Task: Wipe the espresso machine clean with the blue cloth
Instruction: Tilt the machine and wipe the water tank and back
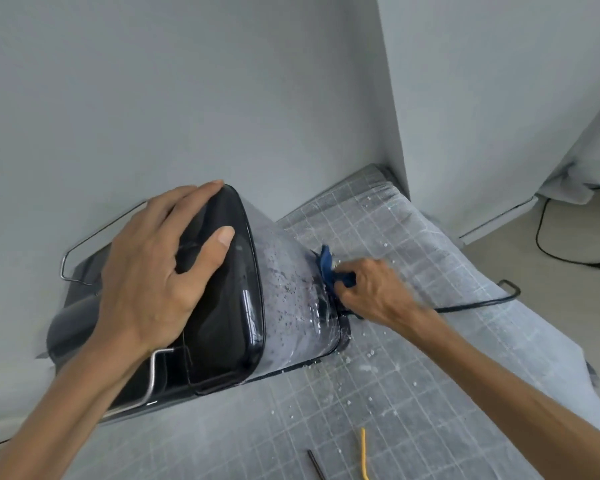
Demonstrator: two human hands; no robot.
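We see the espresso machine (222, 289) standing on the gridded mat (413, 393) by the far wall. Our left hand (153, 271) rests spread flat on its dark top, while our right hand (374, 292) grasps the bunched blue cloth (329, 268) against its speckled right side.

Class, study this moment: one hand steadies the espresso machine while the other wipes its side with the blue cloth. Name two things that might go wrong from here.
1. The black power cord trails right behind the right hand; the blue cloth might snag or tug it.
2. The espresso machine has a speckled, seemingly wet side, and the left hand only rests flat on its glossy top, so it could slide under pressure.
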